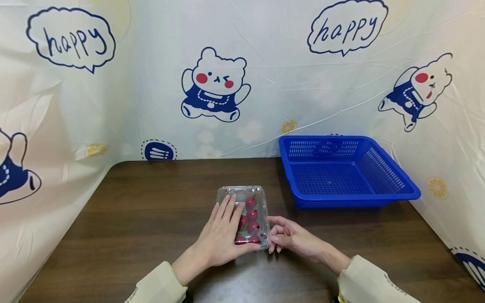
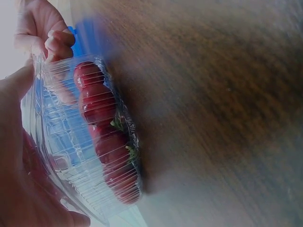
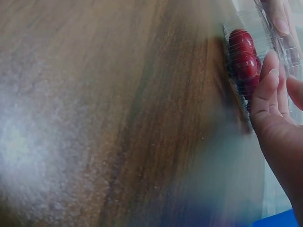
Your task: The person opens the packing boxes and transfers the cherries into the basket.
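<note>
A clear plastic box (image 1: pixel 261 198) with a lid sits on the table, holding several small, shiny red fruits (image 1: pixel 251 214) with bits of green stem. Across the left part of the lid lies my left hand (image 1: pixel 223 237), its fingers spread and straight and its thumb along the near edge. My right hand (image 1: pixel 297 240) is at the near right corner, where its bent fingers and thumb pinch the rim. In the right wrist view, the fingertips (image 3: pixel 270 75) touch the box's side just under the rim. The ribbed wall (image 2: pixel 71 127) shows in the left wrist view.
A blue plastic basket (image 1: pixel 299 198) with perforated walls stands at the back right of the brown wooden table (image 1: pixel 132 219). Behind the table and at both sides hangs a printed cloth (image 1: pixel 280 84).
</note>
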